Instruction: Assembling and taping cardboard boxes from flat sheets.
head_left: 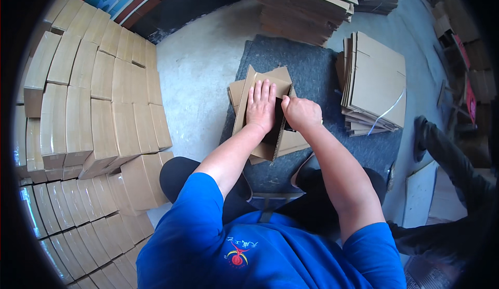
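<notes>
A small open cardboard box [240, 107] stands on the dark blue-grey mat between my legs, its flaps spread outward. My left hand [262, 109] lies flat inside it, fingers stretched out and pressed against the brown cardboard. At the box's right wall, my right hand [301, 113] is closed in a fist, thumb toward the upper edge. Something dark shows beneath this fist and beside the wall, but its kind is hidden. More brown cardboard [291, 142] sticks out under and around the box.
Stacked flattened cartons [377, 81] lie on the mat [317, 62] to the right, a white strap on them. A taller pile of flat cardboard [304, 8] stands beyond. Closed cartons [106, 127] form a wall at left. Another person's dark-clothed leg [452, 159] is at the right.
</notes>
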A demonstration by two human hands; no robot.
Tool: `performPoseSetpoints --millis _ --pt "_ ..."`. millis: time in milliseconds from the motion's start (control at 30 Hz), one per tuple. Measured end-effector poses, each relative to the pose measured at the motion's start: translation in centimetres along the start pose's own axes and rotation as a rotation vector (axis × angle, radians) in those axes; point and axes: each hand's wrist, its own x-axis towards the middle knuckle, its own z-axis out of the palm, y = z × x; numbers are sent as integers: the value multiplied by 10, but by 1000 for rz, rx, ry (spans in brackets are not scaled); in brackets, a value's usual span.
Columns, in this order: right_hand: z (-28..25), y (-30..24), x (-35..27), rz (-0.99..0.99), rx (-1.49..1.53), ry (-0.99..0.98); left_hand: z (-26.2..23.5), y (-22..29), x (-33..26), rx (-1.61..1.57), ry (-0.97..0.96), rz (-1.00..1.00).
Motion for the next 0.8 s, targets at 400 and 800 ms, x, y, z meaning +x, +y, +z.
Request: performPoseSetpoints --millis 400,800 --pt "4 6 0 -3 -39 36 -71 -35 9 -505 412 81" --pt "13 -50 14 -141 -357 -127 -45 -6 -83 -603 -119 -287"
